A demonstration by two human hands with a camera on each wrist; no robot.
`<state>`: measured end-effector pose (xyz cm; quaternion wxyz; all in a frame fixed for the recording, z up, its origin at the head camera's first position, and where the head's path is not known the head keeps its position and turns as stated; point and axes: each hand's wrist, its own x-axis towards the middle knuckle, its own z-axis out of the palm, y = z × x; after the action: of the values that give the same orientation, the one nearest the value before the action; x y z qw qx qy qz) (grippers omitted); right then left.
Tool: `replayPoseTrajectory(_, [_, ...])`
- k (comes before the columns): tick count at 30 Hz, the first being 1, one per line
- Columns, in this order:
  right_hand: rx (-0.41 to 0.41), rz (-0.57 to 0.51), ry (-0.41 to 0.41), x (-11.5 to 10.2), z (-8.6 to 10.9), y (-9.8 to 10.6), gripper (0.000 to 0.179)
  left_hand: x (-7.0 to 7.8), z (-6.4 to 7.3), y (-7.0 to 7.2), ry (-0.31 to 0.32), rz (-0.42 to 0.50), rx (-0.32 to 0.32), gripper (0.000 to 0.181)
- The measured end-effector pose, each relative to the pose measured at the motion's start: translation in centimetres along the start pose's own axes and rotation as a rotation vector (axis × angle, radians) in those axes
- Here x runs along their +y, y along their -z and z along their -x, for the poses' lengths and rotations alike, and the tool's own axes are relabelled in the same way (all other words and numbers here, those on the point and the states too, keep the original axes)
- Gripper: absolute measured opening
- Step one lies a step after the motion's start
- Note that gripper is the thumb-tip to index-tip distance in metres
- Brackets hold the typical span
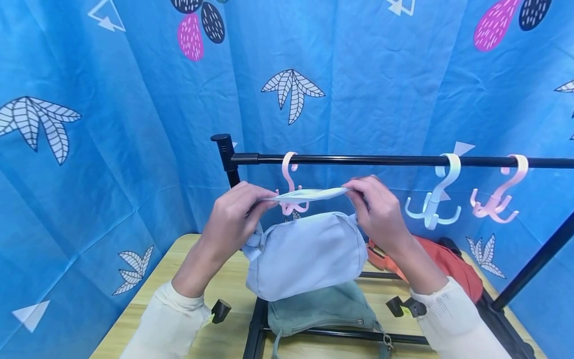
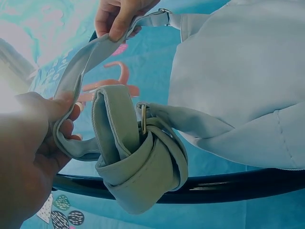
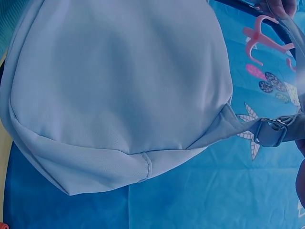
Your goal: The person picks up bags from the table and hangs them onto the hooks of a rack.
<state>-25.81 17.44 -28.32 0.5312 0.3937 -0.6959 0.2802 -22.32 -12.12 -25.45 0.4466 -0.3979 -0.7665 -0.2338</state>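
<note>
On the one black upper rail (image 1: 358,159) there hang three hooks: a first pink hook (image 1: 290,180), a second pink hook (image 1: 495,200) and one pale blue hook (image 1: 432,202). Below this rail I count three bags: one light blue bag (image 1: 309,254), one green bag (image 1: 323,309) and one red bag (image 1: 448,264). Two hands, the left hand (image 1: 230,214) and the right hand (image 1: 378,209), are in front of the rail, and one table (image 1: 161,274) lies under it.

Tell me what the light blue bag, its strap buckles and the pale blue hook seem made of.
Light blue bag: matte fabric, perhaps synthetic, from its soft creases and stitched seams. Strap buckles: likely shiny metal, from their thin, glinting frames. Pale blue hook: probably smooth plastic, given its even color and rounded prongs.
</note>
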Motion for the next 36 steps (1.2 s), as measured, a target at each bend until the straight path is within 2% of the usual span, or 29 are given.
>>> replayPoseTrajectory(13, [0.013, -0.018, -0.029, 0.7, -0.2, -0.8, 0.011, 0.0, 0.0, -0.1, 0.015, -0.015, -0.009, 0.020])
replayPoseTrajectory(21, [0.012, -0.005, -0.037, 0.9, -0.3, -1.2, 0.022, 0.0, 0.1, -0.2, 0.024, -0.021, -0.009, 0.020])
replayPoseTrajectory(36, [-0.016, 0.017, -0.050, 1.2, -0.2, -1.5, 0.018, -0.1, 0.5, -0.4, 0.050, -0.018, -0.016, 0.020])
